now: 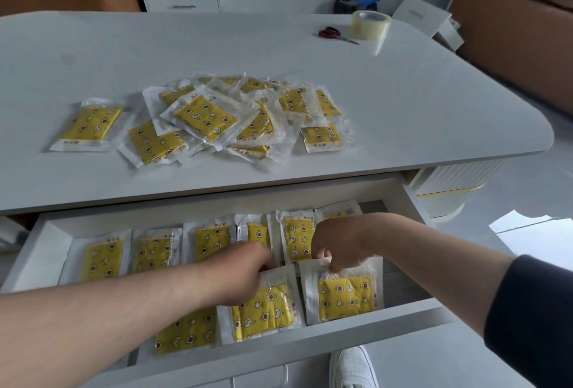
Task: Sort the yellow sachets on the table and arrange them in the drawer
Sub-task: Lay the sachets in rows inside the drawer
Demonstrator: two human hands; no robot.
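Head view looks down over both my bare forearms into the open white drawer [40, 251], pulled out beneath the pale grey surface [217, 46]. My left hand [245, 263] grips the top edge of a yellow sachet printed with stars and moons and sealed in clear plastic. This left sachet [263, 310] lies tilted in the front row of the drawer, its lower left corner overlapping another yellow packet at its 8 o'clock. My right hand [335, 245], fingers curled downward, pinches the top edge of the right sachet [344, 297]. It is of the same kind, just beside the left one at its 3 o'clock and close to the drawer's front wall. At 12 o'clock from my hands the back row of sachets [152, 254] lies side by side, running from 9 o'clock to beyond my right wrist. Further toward 12 o'clock, on the surface, the loose pile of sachets [223, 117] lies overlapping, with one packet apart at its 9 o'clock. At 1 o'clock, near the far edge, red-handled scissors [333, 33] lie just beside a roll of clear tape [370, 24]. At 6 o'clock, below the drawer front, a white shoe [353, 366] shows on the floor.
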